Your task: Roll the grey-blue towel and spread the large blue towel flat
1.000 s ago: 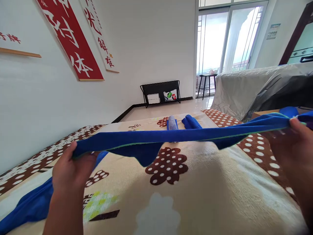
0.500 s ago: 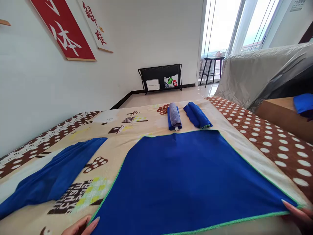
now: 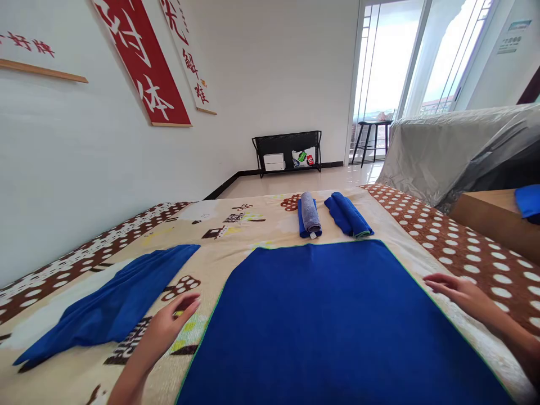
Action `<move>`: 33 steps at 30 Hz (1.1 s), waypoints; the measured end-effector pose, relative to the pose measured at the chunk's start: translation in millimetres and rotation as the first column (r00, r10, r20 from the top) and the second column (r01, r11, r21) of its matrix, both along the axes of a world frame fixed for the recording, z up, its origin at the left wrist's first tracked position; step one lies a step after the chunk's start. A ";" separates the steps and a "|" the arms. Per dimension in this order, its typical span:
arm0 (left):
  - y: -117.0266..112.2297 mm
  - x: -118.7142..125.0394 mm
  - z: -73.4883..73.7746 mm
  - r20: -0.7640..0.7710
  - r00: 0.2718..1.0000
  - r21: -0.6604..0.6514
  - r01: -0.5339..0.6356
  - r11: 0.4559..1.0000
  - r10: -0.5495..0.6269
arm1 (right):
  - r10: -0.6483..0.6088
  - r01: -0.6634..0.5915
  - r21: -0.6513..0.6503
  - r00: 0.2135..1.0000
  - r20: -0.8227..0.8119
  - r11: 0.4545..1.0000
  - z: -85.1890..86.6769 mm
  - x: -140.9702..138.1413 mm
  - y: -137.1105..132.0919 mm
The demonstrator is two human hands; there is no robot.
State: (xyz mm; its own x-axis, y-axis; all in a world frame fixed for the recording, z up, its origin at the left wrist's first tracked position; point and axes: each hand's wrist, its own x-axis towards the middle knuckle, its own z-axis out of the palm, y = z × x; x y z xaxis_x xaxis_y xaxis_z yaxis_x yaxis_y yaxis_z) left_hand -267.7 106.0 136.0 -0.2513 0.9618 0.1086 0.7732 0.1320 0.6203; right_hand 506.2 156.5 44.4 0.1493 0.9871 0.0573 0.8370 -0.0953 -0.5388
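Observation:
A blue towel (image 3: 329,315) with a green edge lies spread flat on the patterned blanket (image 3: 253,225). My left hand (image 3: 169,326) hovers just off the towel's left edge, fingers stretched out, holding nothing. My right hand (image 3: 458,289) rests flat at the towel's right edge, fingers extended and empty. Beyond the towel's far edge lie a rolled grey-and-blue towel (image 3: 310,215) and a rolled blue towel (image 3: 348,215). Another blue towel (image 3: 113,304) lies loosely folded to the left of my left hand.
A white wall with red banners (image 3: 143,62) runs along the left. A plastic-covered sofa (image 3: 447,152) and a wooden surface (image 3: 489,216) bearing a blue cloth (image 3: 529,201) stand at right. A black rack (image 3: 287,153) and a stool (image 3: 371,138) stand by the glass doors.
The towel I held stretched in the air a second ago now lies flat on the blanket. Both hands have let go of its near corners and moved forward along its side edges.

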 end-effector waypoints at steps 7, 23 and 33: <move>154.8 65.7 -28.7 0.080 0.992 -0.135 0.107 0.985 -0.097 | -0.123 0.127 -0.050 0.990 0.076 0.991 1.2 -89.8 137.4; 248.0 67.2 -20.8 0.105 0.876 -0.180 0.482 0.857 -0.471 | -0.240 0.271 -0.078 0.929 0.281 0.959 -16.9 -66.6 211.2; 251.1 23.3 -13.6 0.038 0.913 -0.162 0.407 0.899 -0.406 | -0.118 0.151 -0.082 0.942 0.315 0.985 -18.2 -53.9 210.9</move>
State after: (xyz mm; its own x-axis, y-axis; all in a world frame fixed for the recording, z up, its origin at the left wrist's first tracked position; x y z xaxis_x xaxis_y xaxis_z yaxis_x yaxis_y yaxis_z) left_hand -244.4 357.2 122.4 0.1655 0.9845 -0.0586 0.7792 -0.0941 0.6196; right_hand 452.3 367.4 26.2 0.2725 0.9619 0.0205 0.9357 -0.2600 -0.2386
